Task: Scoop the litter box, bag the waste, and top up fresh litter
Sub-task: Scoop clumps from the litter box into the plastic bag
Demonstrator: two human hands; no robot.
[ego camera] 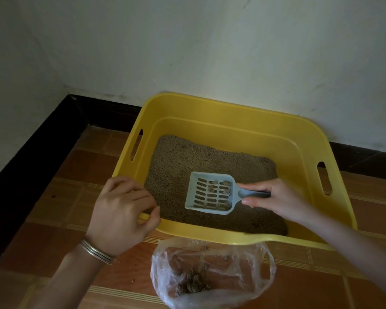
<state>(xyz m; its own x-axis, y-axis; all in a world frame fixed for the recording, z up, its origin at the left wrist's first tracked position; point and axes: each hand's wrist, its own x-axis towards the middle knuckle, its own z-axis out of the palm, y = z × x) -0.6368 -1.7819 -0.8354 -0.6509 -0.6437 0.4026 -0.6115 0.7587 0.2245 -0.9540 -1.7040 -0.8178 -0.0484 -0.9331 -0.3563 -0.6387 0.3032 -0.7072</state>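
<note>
A yellow litter box stands on the tiled floor against the wall, with brown litter across its bottom. My right hand grips the handle of a pale blue slotted scoop, held over the litter with a few small clumps on it. My left hand holds the box's near left rim, fingers curled over the edge. In front of the box lies an open clear plastic bag with dark clumps of waste at its bottom.
A white wall with a black skirting board closes in the back and left. Orange-brown floor tiles spread around the box. A few loose litter grains lie on the floor near the bag.
</note>
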